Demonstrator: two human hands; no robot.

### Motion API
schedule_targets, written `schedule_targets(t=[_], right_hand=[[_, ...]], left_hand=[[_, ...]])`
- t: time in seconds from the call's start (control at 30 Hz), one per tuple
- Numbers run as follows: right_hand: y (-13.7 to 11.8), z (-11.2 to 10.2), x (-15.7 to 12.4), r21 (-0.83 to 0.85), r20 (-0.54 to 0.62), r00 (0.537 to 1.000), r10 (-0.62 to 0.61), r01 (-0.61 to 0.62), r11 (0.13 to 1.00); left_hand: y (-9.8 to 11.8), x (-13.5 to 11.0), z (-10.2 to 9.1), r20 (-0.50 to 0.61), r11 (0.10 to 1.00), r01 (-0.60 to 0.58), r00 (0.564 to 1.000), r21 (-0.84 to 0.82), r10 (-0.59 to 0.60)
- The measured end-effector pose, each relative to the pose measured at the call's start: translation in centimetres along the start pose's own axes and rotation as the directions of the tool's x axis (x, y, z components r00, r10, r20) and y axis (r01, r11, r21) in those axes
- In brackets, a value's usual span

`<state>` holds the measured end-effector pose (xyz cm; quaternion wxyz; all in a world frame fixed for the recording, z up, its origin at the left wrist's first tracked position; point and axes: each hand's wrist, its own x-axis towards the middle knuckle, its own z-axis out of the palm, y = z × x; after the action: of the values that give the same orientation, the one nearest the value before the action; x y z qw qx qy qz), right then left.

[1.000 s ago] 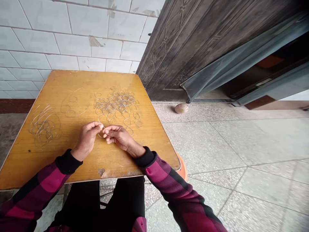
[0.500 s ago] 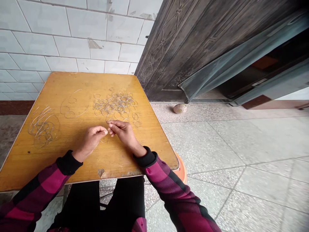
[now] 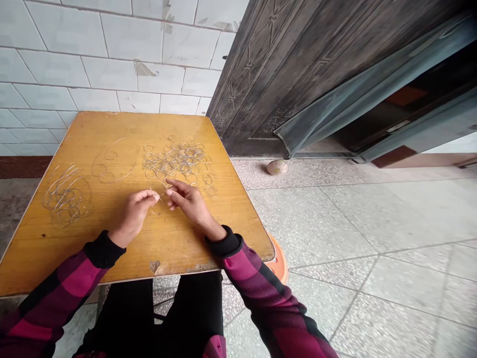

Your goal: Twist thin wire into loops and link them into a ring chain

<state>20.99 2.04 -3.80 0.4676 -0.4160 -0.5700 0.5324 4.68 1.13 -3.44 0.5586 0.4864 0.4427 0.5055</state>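
My left hand (image 3: 134,214) pinches a thin silver wire loop (image 3: 155,201) between thumb and forefinger, over the middle of a yellow wooden tabletop (image 3: 175,243). My right hand (image 3: 187,202) sits just to its right, fingers parted, with no wire visible in them. Its fingertips lie close to the front of a flat cluster of interlinked wire rings (image 3: 177,161). Further left lie several loose wire loops (image 3: 111,160) and a tangled bundle of wire rings (image 3: 67,197).
A white tiled wall (image 3: 112,59) stands behind the table, and a dark carved door (image 3: 290,74) with a grey-green metal strip stands to the right. A small round pinkish object (image 3: 277,167) lies on the speckled stone floor (image 3: 335,233). An orange plastic rim (image 3: 280,263) shows beyond the table corner.
My right hand has drawn away from the left, and its fingers have come off the wire and parted. My left hand still holds the loop. The view has shifted very slightly.
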Motion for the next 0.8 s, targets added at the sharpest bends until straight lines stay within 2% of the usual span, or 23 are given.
schedule_targets(t=[0.17,0.37,0.47,0.6,0.7,0.8], right_hand=[[0.3,0.3,-0.3,-0.009,0.143,0.982,0.121,-0.121,0.993],[0.7,1.4,-0.7,0.174,0.157,0.973,0.167,-0.194,0.965],[0.7,1.7,-0.8,0.245,0.203,0.963,0.178,-0.226,0.943],[1.1,1.9,-0.8,0.314,0.281,0.935,0.218,-0.304,0.899],[1.5,2.0,-0.7,0.329,0.28,0.937,0.209,-0.298,0.896],[1.6,2.1,-0.8,0.322,0.264,0.944,0.2,-0.282,0.904]], left_hand=[[0.2,0.5,-0.1,-0.069,0.984,0.037,0.996,-0.174,-0.05],[-0.1,0.6,-0.1,-0.082,0.973,0.024,0.996,-0.23,-0.044],[-0.2,0.9,-0.4,-0.108,0.938,0.067,0.988,-0.34,-0.11],[-0.1,0.9,-0.6,-0.028,0.889,0.178,0.978,-0.422,-0.209],[0.3,0.6,-0.5,0.021,0.885,0.222,0.972,-0.408,-0.234],[0.6,0.4,-0.4,0.025,0.888,0.228,0.971,-0.4,-0.238]])
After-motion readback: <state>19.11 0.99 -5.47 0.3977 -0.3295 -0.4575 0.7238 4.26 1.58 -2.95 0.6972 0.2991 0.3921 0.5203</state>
